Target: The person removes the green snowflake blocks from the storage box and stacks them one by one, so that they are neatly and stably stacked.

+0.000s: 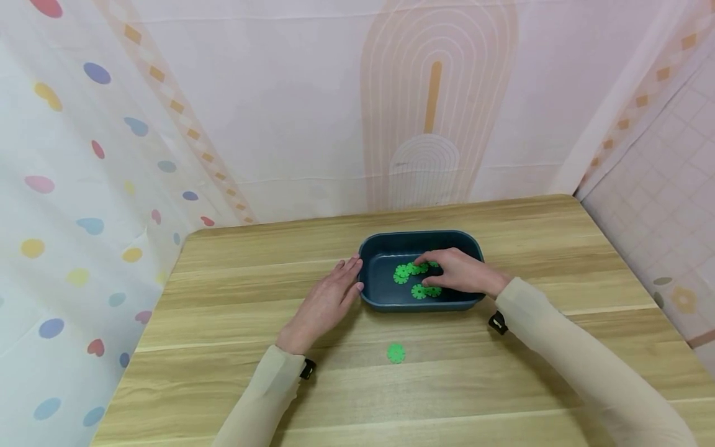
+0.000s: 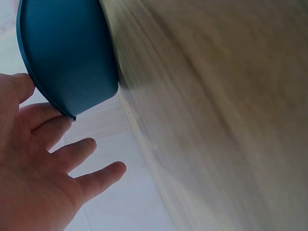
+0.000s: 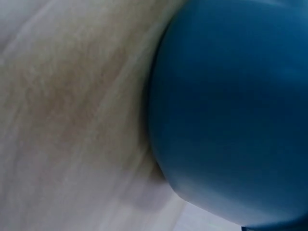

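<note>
A dark blue plastic basin with rounded corners stands on the wooden table. Inside it lie several green notched snowflake discs, some overlapping. My right hand reaches in over the right rim. Its thumb and forefinger are apart at the discs and partly cover them; no disc is visibly pinched. My left hand touches the basin's left edge with extended fingers. In the left wrist view, the thumb and nearest fingers meet the rim, while the other fingers are spread. The right wrist view shows the basin's outer wall, not the hand.
One green snowflake disc lies on the table in front of the basin. A patterned cloth hangs behind the table's back edge, with more cloth at both sides. Each wrist carries a black strap fitting.
</note>
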`<state>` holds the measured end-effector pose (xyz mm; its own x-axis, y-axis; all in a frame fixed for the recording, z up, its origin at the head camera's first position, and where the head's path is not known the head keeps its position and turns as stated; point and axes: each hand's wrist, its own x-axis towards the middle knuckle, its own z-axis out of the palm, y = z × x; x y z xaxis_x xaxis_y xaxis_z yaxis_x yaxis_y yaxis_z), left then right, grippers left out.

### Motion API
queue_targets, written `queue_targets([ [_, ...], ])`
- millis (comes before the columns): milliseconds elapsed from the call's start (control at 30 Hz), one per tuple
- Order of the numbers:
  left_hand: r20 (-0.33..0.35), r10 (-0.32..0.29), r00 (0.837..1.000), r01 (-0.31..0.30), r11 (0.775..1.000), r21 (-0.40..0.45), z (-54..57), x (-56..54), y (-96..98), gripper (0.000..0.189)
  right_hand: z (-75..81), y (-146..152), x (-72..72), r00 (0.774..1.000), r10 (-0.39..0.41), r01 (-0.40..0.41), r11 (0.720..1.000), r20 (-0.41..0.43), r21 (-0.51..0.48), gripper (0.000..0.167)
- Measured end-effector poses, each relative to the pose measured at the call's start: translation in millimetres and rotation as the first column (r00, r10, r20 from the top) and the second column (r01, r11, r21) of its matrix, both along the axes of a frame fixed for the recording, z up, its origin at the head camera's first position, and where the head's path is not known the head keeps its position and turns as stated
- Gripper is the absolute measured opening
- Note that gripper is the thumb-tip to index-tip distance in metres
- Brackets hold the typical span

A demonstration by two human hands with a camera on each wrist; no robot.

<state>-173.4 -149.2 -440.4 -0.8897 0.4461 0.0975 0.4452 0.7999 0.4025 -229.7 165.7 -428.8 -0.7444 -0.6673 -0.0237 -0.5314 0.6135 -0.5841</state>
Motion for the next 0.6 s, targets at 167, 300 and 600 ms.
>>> queue_targets([
  [167,0.005,-0.005,1.0,0.005,1.0,0.005,0.4,0.4,-0.1,0.055,-3.2,-2.3,-2.9,1.0,0.002,-0.002,0.999,-0.001,0.039,0.042],
  [300,0.003,-0.011,1.0,0.011,1.0,0.008,0.7,0.5,-0.4,0.054,-2.6,-3.5,-2.5,1.0,0.016,-0.016,0.999,-0.001,0.043,0.04],
  [600,0.013,-0.004,1.0,0.004,1.0,0.004,1.6,0.8,-0.8,0.054,-3.6,-2.8,-9.1,1.0,0.004,-0.003,0.999,0.02,-0.051,0.037],
])
